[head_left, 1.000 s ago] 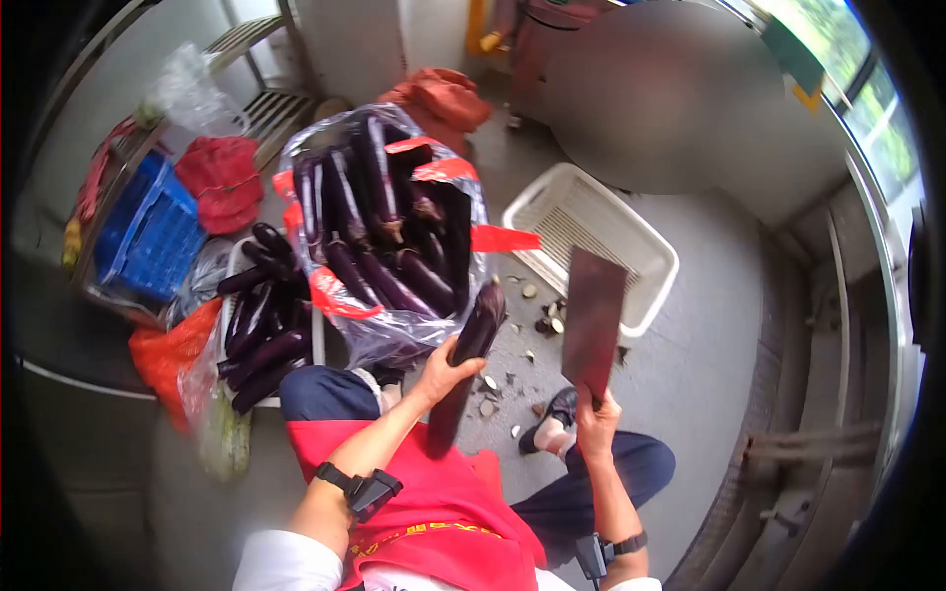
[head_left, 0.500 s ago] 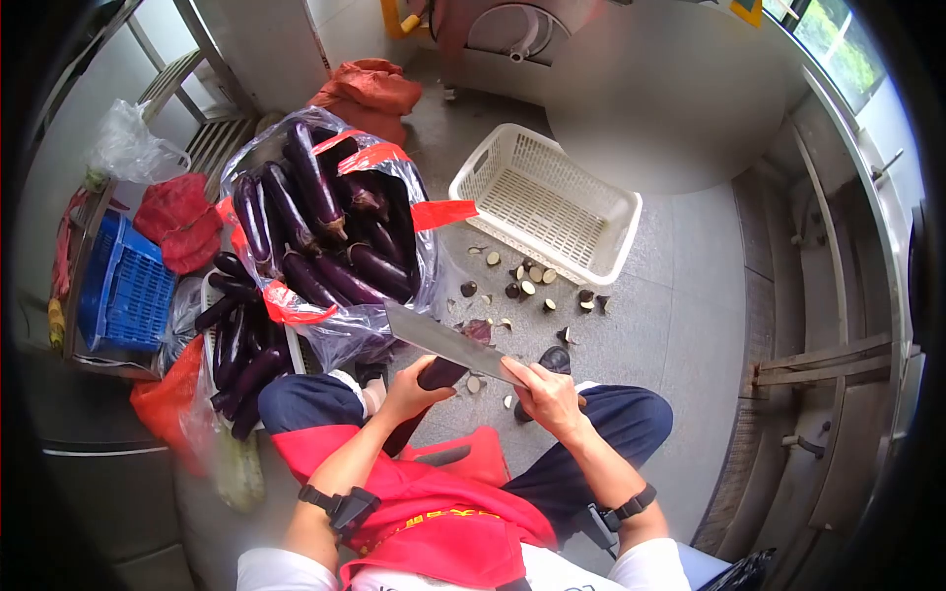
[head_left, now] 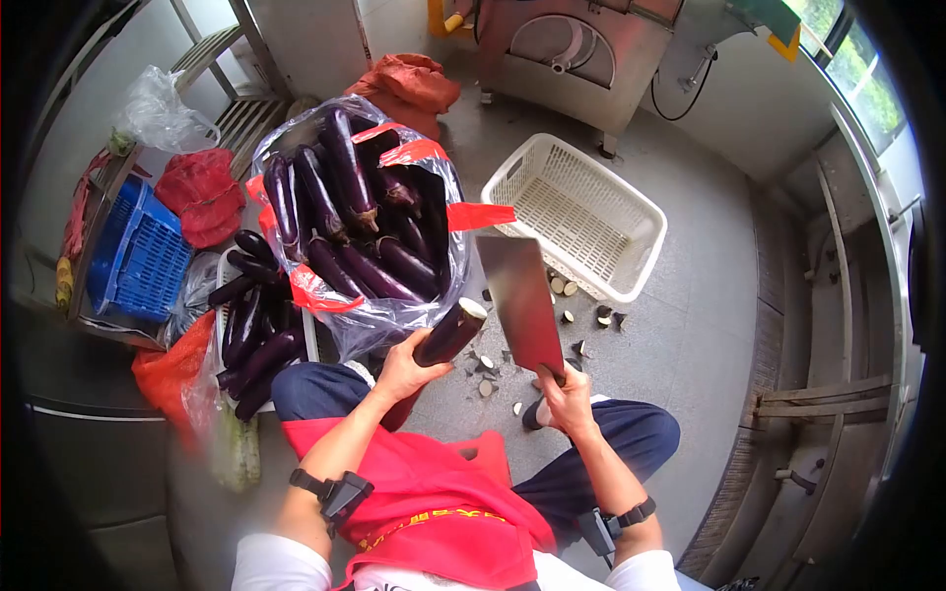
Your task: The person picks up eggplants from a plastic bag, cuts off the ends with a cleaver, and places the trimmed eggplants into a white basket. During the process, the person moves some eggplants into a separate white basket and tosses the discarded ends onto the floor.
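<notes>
My left hand (head_left: pixel 406 368) is wrapped round an eggplant (head_left: pixel 448 335), whose far end shows a pale, round cut face. In my right hand (head_left: pixel 566 399) is the handle of a cleaver (head_left: pixel 522 300), its broad blade pointing away from me, apart from the eggplant. Cut eggplant ends (head_left: pixel 568 317) lie scattered on the floor beyond and below the blade. Ahead and left of my left hand, a clear plastic bag (head_left: pixel 382 333) with red strips holds many whole eggplants (head_left: pixel 347 169). More eggplants (head_left: pixel 258 330) fill a white basket (head_left: pixel 311 340) beside my left knee.
A white slotted crate (head_left: pixel 645 229) stands on the floor ahead. At left are a blue basket (head_left: pixel 148 258), a red cloth-like bundle (head_left: pixel 202 202) and an orange bag (head_left: pixel 177 369). A metal machine (head_left: pixel 581 74) stands at the back; a metal frame (head_left: pixel 838 394) runs along the right.
The cleaver has swung away from the eggplant, its blade turning from leftward to forward. The eggplant's far end now shows a pale cut face. The camera view has shifted slightly.
</notes>
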